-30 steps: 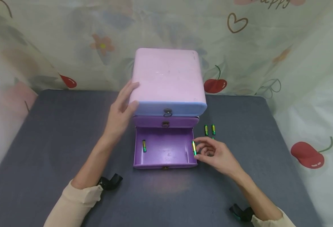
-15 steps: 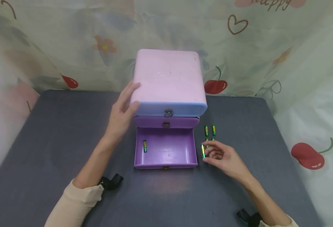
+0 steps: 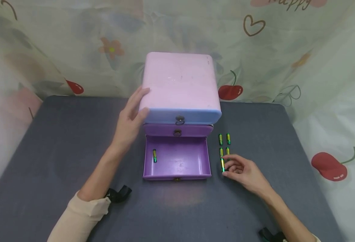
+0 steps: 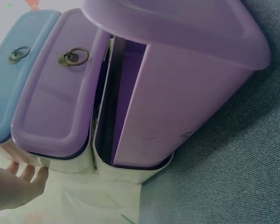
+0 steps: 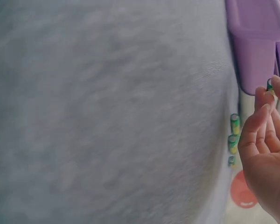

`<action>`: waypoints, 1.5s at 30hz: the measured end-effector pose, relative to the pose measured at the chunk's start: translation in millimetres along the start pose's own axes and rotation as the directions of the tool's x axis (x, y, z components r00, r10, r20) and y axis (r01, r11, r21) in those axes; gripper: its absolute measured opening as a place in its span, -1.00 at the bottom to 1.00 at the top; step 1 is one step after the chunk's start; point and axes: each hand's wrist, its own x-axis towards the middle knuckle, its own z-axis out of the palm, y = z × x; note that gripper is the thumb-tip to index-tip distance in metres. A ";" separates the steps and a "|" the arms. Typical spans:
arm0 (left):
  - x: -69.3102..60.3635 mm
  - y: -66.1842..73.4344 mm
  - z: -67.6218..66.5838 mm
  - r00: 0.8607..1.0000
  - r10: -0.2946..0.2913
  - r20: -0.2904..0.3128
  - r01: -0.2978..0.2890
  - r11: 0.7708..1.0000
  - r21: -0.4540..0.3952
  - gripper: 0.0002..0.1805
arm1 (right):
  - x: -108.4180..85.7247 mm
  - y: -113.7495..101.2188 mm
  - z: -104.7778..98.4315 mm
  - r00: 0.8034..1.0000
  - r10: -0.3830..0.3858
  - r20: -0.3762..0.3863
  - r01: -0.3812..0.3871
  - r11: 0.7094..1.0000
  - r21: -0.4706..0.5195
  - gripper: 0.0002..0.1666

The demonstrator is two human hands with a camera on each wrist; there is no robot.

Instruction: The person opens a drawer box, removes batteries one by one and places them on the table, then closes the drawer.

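Observation:
A small drawer cabinet (image 3: pixel 180 80) with a pink top stands mid-table, its lowest purple drawer (image 3: pixel 177 177) pulled out. In that drawer, toward the left side, lies one green-and-gold battery (image 3: pixel 154 156). My left hand (image 3: pixel 129 117) rests against the cabinet's left side, fingers extended along its upper edge; the left wrist view shows the fingertips (image 4: pixel 27 172) touching the side. To the right of the drawer, my right hand (image 3: pixel 245 171) pinches another battery (image 3: pixel 222 165) upright between thumb and forefinger. Just beyond it are several batteries (image 3: pixel 228 138) in two short columns, one partly hidden by the fingers.
Above the pulled-out drawer are a shut purple drawer (image 3: pixel 195 130) and a shut blue drawer (image 3: pixel 198 116), each with a ring pull. The dark grey tabletop (image 3: pixel 177 215) surrounds the cabinet. A patterned curtain (image 3: pixel 171 30) hangs behind it.
My right hand has carried its battery from the drawer's right edge rightward and slightly toward me, beside the other batteries. My left hand stays on the cabinet.

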 end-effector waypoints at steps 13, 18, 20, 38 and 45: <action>-1.1 1.3 0.0 1.000 -0.003 0.004 0.003 1.000 0.003 -0.47 | -2.9 12.2 -2.1 0.996 0.094 0.001 -0.094 0.995 -0.032 -0.42; -0.7 0.3 -0.2 1.000 -0.004 0.006 0.004 1.000 0.009 -0.47 | -3.6 13.4 -2.3 0.992 0.125 -0.006 -0.125 0.990 -0.058 -0.43; -0.7 0.4 0.1 1.000 -0.004 0.006 0.004 1.000 0.011 -0.47 | -3.7 13.2 -2.2 0.992 0.129 -0.004 -0.129 0.989 -0.077 -0.43; -1.1 -0.4 0.4 1.000 0.004 0.010 -0.004 1.000 0.011 -0.46 | 1.2 11.5 -1.8 0.994 0.110 0.025 -0.103 0.974 -0.204 -0.49; -1.8 -1.2 0.1 1.000 0.011 0.008 -0.012 1.000 0.016 -0.46 | 2.0 14.8 -4.2 0.992 0.124 0.038 -0.118 0.985 -0.126 -0.48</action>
